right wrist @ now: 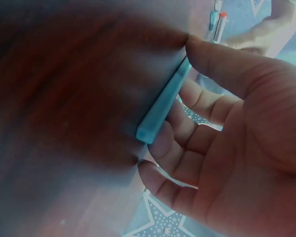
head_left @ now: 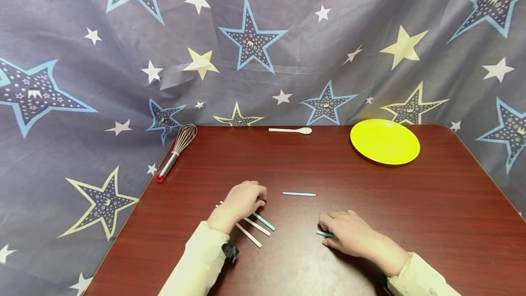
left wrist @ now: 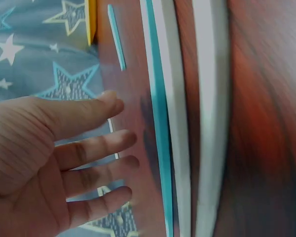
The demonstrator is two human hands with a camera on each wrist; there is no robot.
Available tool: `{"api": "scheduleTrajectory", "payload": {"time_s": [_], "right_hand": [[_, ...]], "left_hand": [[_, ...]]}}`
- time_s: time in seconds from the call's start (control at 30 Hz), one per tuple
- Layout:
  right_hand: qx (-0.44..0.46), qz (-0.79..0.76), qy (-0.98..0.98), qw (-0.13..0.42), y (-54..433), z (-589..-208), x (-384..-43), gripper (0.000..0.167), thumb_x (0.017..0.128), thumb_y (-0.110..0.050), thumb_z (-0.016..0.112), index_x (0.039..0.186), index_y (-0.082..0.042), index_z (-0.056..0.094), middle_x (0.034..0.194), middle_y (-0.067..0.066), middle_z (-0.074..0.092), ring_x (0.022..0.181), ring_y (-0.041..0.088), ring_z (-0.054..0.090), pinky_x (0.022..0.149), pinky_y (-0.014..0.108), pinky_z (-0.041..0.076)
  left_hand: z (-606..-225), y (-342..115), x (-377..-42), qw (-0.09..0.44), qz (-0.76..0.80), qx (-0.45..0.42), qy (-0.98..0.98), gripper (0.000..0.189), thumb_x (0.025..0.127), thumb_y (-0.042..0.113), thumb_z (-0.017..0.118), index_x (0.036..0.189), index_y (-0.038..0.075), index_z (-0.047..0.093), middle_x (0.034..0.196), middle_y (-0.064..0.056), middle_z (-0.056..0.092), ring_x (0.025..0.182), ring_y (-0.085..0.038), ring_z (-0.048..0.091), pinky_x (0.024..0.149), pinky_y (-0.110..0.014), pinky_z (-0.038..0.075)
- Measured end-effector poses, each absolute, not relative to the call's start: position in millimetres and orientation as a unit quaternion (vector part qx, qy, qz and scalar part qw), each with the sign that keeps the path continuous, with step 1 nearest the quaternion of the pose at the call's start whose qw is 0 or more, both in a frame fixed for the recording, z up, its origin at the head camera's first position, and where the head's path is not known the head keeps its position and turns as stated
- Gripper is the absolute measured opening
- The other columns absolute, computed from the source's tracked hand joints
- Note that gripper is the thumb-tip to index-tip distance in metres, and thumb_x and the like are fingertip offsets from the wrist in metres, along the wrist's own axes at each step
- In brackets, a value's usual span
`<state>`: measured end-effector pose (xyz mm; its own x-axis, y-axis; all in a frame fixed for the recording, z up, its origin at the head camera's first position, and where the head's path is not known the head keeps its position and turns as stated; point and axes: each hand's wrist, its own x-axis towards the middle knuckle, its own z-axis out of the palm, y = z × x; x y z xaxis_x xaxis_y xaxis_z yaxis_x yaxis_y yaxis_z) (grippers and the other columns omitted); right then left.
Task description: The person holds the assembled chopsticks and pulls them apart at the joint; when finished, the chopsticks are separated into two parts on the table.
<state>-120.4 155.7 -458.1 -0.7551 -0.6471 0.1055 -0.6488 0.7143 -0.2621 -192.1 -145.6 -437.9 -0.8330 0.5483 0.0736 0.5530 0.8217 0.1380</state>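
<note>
My left hand (head_left: 245, 199) is over a group of thin sticks on the table, with fingers loosely bent and nothing between them. Below it lie a light blue stick (left wrist: 160, 118) and two white sticks, a middle one (left wrist: 173, 98) and an outer one (left wrist: 212, 108), side by side. My right hand (head_left: 353, 234) is low at the table, thumb and fingers curled round a short light blue stick (right wrist: 163, 106). The stick's left end juts out between thumb and fingers in the head view. Another light blue stick (head_left: 299, 194) lies crosswise between the hands, farther back.
A whisk (head_left: 176, 152) with a red-tipped handle lies along the left table edge. At the back edge is a white spoon (head_left: 287, 130). Toward the back right sits a yellow plate (head_left: 384, 143). A star-patterned cloth (head_left: 279, 81) hangs behind the brown table (head_left: 230, 159).
</note>
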Motion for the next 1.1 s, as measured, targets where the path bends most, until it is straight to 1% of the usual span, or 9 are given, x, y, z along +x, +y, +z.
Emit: {"api": "scheduleTrajectory", "payload": {"time_s": [0.13,0.23,0.33,0.53,0.73,0.93,1.1], "right_hand": [[0.349,0.142,-0.926,0.000,155.9,-458.2,-120.5,0.035,0.079,-0.031,0.079,0.085,-0.021,0.046,0.075,-0.015,0.041,0.068,0.006,0.043,0.063,0.032,0.032],[0.349,0.141,-0.927,0.000,156.3,-458.2,-120.9,0.035,0.080,-0.031,0.079,0.085,-0.022,0.046,0.075,-0.015,0.040,0.068,0.006,0.043,0.063,0.032,0.031],[0.347,0.141,-0.927,-0.002,156.6,-458.6,-121.0,0.035,0.080,-0.032,0.079,0.085,-0.022,0.045,0.075,-0.015,0.039,0.068,0.006,0.042,0.063,0.032,0.030],[0.347,0.143,-0.927,-0.009,155.5,-460.3,-121.2,0.034,0.081,-0.033,0.078,0.086,-0.022,0.046,0.075,-0.015,0.040,0.068,0.006,0.042,0.063,0.032,0.031],[0.346,0.142,-0.927,-0.007,156.0,-461.1,-121.5,0.034,0.080,-0.033,0.078,0.085,-0.022,0.046,0.075,-0.015,0.040,0.068,0.006,0.041,0.064,0.031,0.030],[0.347,0.145,-0.926,-0.007,156.2,-460.7,-121.4,0.035,0.081,-0.033,0.078,0.085,-0.022,0.045,0.075,-0.015,0.039,0.068,0.006,0.040,0.064,0.031,0.030],[0.347,0.147,-0.926,-0.010,156.2,-460.6,-121.6,0.035,0.081,-0.033,0.078,0.085,-0.022,0.045,0.075,-0.015,0.038,0.067,0.006,0.039,0.064,0.031,0.029]], "left_hand": [[-436.6,-162.6,-183.7,-0.011,-0.080,-0.284,-0.955,0.017,0.074,0.006,0.079,0.082,0.019,0.070,0.082,0.002,0.057,0.079,-0.024,0.060,0.066,-0.040,0.050],[-437.1,-168.1,-180.6,-0.023,-0.072,-0.283,-0.956,0.024,0.071,0.003,0.080,0.086,0.018,0.071,0.084,0.000,0.055,0.080,-0.027,0.060,0.067,-0.041,0.050],[-439.1,-169.5,-180.3,-0.012,-0.063,-0.278,-0.958,0.025,0.069,0.001,0.080,0.084,0.018,0.071,0.083,-0.001,0.054,0.079,-0.028,0.059,0.066,-0.042,0.050],[-443.0,-170.8,-180.7,0.004,-0.049,-0.263,-0.963,0.025,0.066,0.001,0.080,0.075,0.019,0.065,0.080,0.000,0.049,0.077,-0.026,0.055,0.063,-0.040,0.047],[-442.5,-168.3,-181.0,0.011,-0.037,-0.267,-0.963,0.026,0.067,0.002,0.080,0.067,0.020,0.061,0.077,0.000,0.046,0.075,-0.025,0.053,0.060,-0.038,0.045],[-442.7,-165.1,-181.6,0.021,-0.018,-0.275,-0.961,0.025,0.069,0.001,0.076,0.066,0.019,0.059,0.074,0.000,0.044,0.071,-0.025,0.053,0.059,-0.038,0.043],[-442.8,-164.7,-183.4,0.045,-0.008,-0.285,-0.958,0.029,0.069,-0.003,0.074,0.066,0.019,0.056,0.073,0.001,0.044,0.070,-0.025,0.055,0.058,-0.037,0.043]]}}
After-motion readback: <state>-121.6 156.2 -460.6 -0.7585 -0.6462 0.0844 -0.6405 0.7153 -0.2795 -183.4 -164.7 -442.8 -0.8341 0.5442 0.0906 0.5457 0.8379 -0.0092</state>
